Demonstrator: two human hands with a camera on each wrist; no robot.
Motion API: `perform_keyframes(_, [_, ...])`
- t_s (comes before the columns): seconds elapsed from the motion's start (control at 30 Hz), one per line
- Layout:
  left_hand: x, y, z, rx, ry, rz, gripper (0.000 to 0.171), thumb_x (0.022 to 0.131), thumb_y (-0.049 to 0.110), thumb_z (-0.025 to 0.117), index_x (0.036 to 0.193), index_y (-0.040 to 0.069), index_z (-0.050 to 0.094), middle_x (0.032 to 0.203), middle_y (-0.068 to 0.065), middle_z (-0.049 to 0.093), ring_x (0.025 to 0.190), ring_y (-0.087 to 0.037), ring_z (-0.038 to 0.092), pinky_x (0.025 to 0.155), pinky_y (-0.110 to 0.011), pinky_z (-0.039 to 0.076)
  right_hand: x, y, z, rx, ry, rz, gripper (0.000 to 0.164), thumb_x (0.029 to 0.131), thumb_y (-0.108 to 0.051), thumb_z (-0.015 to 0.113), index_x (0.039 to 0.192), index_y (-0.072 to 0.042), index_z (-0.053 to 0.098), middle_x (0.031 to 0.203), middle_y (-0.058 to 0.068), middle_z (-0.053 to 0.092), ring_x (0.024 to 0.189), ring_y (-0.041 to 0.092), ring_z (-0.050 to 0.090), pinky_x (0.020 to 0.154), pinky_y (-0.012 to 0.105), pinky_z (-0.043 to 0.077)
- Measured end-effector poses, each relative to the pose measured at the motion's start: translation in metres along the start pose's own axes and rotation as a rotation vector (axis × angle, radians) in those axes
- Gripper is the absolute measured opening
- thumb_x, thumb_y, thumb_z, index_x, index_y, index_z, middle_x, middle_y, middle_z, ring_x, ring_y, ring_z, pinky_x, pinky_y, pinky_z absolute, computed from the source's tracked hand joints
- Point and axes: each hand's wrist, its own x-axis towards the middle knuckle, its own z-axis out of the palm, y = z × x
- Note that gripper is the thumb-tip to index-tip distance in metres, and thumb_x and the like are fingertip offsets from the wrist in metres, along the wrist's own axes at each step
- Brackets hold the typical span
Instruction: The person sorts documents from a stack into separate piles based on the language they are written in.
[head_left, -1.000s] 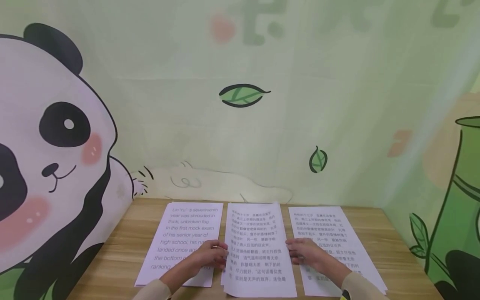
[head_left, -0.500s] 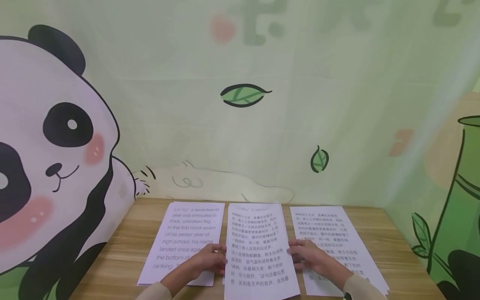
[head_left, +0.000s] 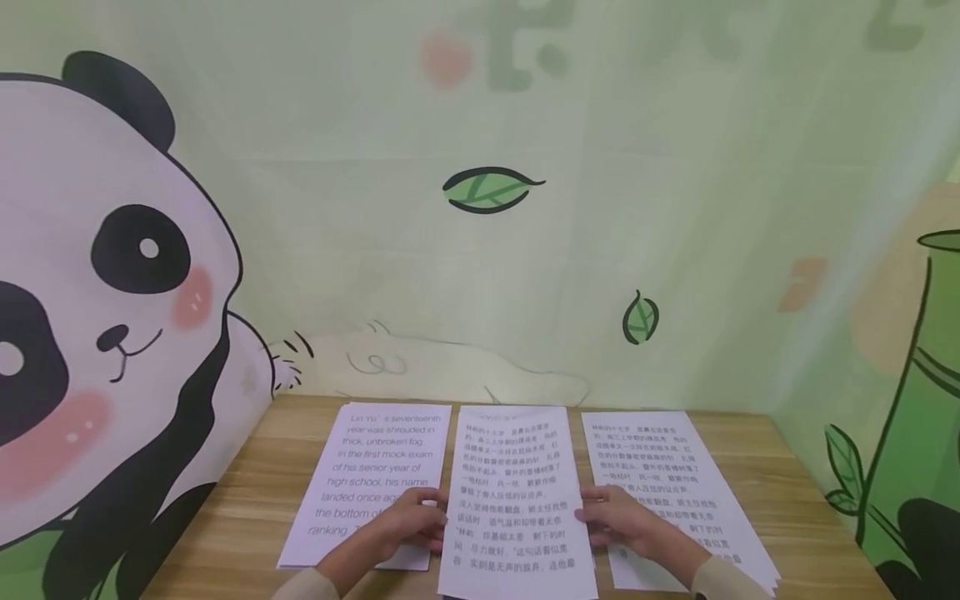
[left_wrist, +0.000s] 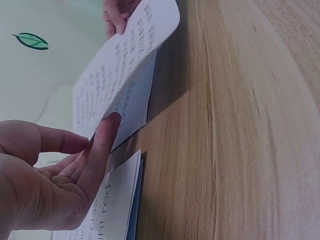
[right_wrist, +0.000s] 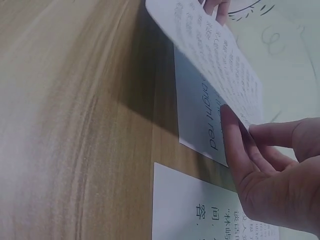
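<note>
Between my hands is a white sheet of paper point(head_left: 513, 500) printed with Chinese characters. My left hand point(head_left: 408, 525) pinches its left edge between thumb and fingers. At the opposite edge, the thumb and fingers of my right hand point(head_left: 622, 521) pinch it too. Both wrist views show the near end of this sheet raised and bowed above the table, casting a shadow. Under it lies a page with English print point(right_wrist: 195, 117), mostly covered by the held sheet.
To the left lies a stack of English-printed pages point(head_left: 360, 475), its edges slightly uneven. A stack with Chinese print point(head_left: 645, 450) lies to the right. All rest on a wooden table point(head_left: 225, 517). Behind stands a backdrop with a panda and leaves point(head_left: 491, 190).
The held sheet has come up and towards me, its near end swinging slightly right, then left. Both hands keep their hold on its edges. The side stacks stay in place.
</note>
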Motion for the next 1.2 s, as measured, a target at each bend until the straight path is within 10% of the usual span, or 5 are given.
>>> perform_keyframes(1.2, [-0.007,0.018,0.026,-0.031,-0.068,0.162,0.043,0.093,0.003,0.062,0.133,-0.009,0.052,0.102,-0.012,0.071,0.084,-0.017,0.070,0.077,-0.036,0.064,-0.020,-0.005,-0.025,0.023,0.103,-0.053,0.060,0.097,-0.012,0.063,0.149,0.008,0.042,0.117,0.016,0.071,0.101,0.024,0.072,0.088,0.042,0.060])
